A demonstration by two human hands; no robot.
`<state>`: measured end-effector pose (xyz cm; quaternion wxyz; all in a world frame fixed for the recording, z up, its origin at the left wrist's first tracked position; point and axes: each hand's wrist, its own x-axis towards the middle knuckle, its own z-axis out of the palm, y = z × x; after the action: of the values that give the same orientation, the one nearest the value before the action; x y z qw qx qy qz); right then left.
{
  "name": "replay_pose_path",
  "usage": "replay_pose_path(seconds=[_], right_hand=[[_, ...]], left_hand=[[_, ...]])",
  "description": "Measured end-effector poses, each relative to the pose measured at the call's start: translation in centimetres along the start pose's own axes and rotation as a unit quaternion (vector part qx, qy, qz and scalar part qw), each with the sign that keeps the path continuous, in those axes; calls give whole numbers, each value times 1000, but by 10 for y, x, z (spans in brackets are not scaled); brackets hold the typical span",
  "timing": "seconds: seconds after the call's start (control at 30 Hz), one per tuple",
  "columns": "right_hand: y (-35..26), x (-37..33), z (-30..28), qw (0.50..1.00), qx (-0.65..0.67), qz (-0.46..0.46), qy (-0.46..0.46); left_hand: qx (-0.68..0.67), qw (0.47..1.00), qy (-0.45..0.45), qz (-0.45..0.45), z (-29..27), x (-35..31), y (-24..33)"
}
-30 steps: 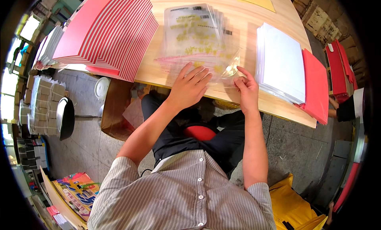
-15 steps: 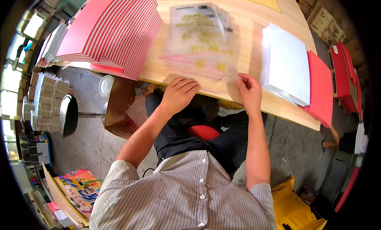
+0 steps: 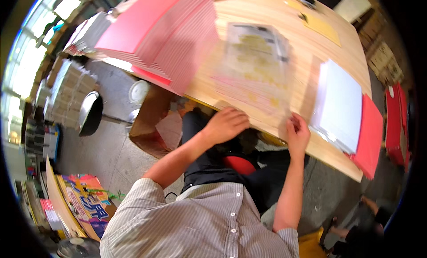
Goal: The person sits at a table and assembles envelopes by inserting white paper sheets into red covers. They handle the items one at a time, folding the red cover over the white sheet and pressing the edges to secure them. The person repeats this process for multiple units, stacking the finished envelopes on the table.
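A stack of clear plastic bags, printed with yellow-green patterns and pink lines, lies on the wooden table in front of me, blurred by motion. My left hand rests at the table's near edge below the bags, its fingers side by side and slightly bent, with nothing seen in it. At the bags' near right corner, my right hand is closed with thumb and fingertips together, seemingly on the edge of a plastic bag. The clear film there is hard to make out.
A tall stack of pink-red folders stands at the table's left. White sheets and red folders lie at the right. A yellow sheet is farther back. Below the left edge stands a cardboard box; another person's limbs show lower right.
The whole view has swung, so the table and stacks sit farther right and lower. Both hands keep about the same place at the table edge by the bags.
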<state>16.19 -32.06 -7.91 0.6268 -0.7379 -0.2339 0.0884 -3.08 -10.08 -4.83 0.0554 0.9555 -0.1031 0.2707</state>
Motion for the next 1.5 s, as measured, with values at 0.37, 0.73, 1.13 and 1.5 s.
replay_pose_path(seconds=[0.37, 0.73, 1.13, 1.5], right_hand=[[-31, -9, 1, 978, -169, -122, 21], [-23, -8, 1, 975, -138, -137, -108], [-17, -7, -2, 972, -165, -135, -97], [-21, -6, -3, 972, -168, -130, -99]], left_hand=[[133, 972, 176, -77, -221, 0, -42], [56, 961, -87, -257, -331, 5, -126], [-3, 957, -114, -268, -340, 6, -142], [4, 961, -115, -251, -342, 1, -150]])
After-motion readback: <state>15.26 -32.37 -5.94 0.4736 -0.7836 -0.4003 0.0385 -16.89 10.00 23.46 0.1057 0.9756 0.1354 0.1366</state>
